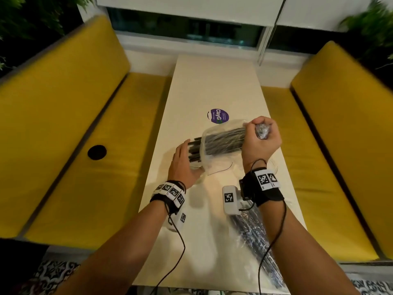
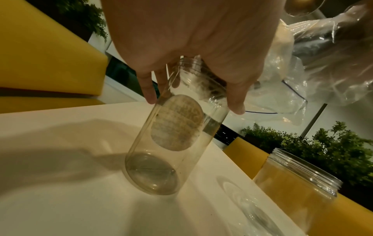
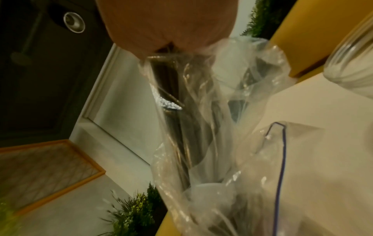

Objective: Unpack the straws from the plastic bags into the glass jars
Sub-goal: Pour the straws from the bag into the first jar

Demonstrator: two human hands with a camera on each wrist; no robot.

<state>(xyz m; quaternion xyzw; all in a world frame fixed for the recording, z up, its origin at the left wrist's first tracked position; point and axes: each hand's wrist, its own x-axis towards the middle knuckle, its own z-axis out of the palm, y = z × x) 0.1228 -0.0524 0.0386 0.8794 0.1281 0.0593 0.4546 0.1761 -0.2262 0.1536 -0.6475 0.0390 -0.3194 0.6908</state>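
My right hand [image 1: 261, 135] grips the bunched closed end of a clear plastic bag [image 1: 221, 141] full of black straws [image 1: 194, 150], held nearly level above the white table [image 1: 212, 86]. The straws' ends stick out of the bag's open mouth on the left. My left hand [image 1: 180, 160] is beside those ends and holds a glass jar [image 2: 171, 143] by its neck, with fingers [image 2: 149, 94] and thumb on either side. The jar is tilted, its base on the table, and nothing lies in its bottom. In the right wrist view the bag [image 3: 201, 127] hangs below my right hand [image 3: 161, 24].
A second glass jar [image 2: 298, 180] stands near the table's right edge behind my right wrist. Another bag of black straws [image 1: 255, 237] lies by the front edge under my right forearm. A purple sticker [image 1: 218, 116] marks the tabletop. Yellow benches [image 1: 85, 145] flank the table.
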